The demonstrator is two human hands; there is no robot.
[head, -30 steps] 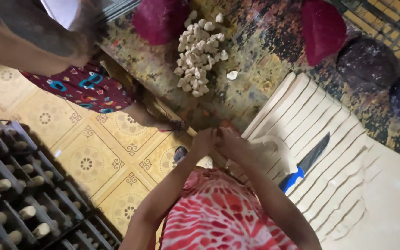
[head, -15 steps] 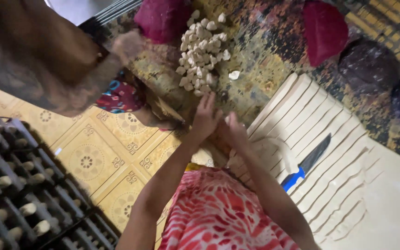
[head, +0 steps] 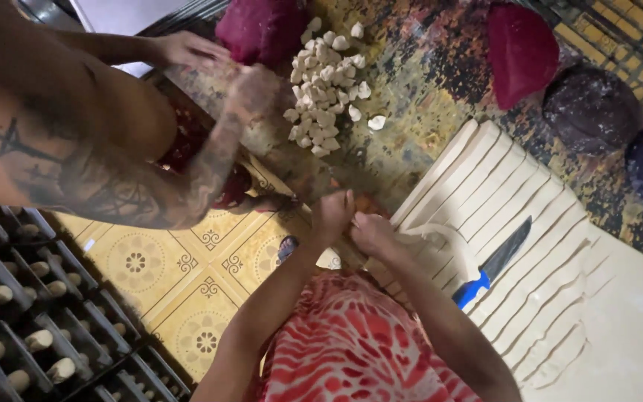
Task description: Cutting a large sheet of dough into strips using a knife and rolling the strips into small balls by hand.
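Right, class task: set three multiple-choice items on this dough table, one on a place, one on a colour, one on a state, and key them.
1. Where does the knife lie?
A. on the cut dough strips
B. on the tiled floor
C. in the rack

2. What colour is the knife's handle?
A. red
B. blue
C. green

3. What state is the pale dough sheet in beside the person's hands?
A. rolled into one ball
B. uncut
C. sliced into long strips

Key: 1 A, the blade rests across the strips on the table. 2 B, the handle end near the red patterned clothing is bright blue. 3 C, parallel cuts run along the sheet, and the left hand and right hand meet at the end of one dough strip.
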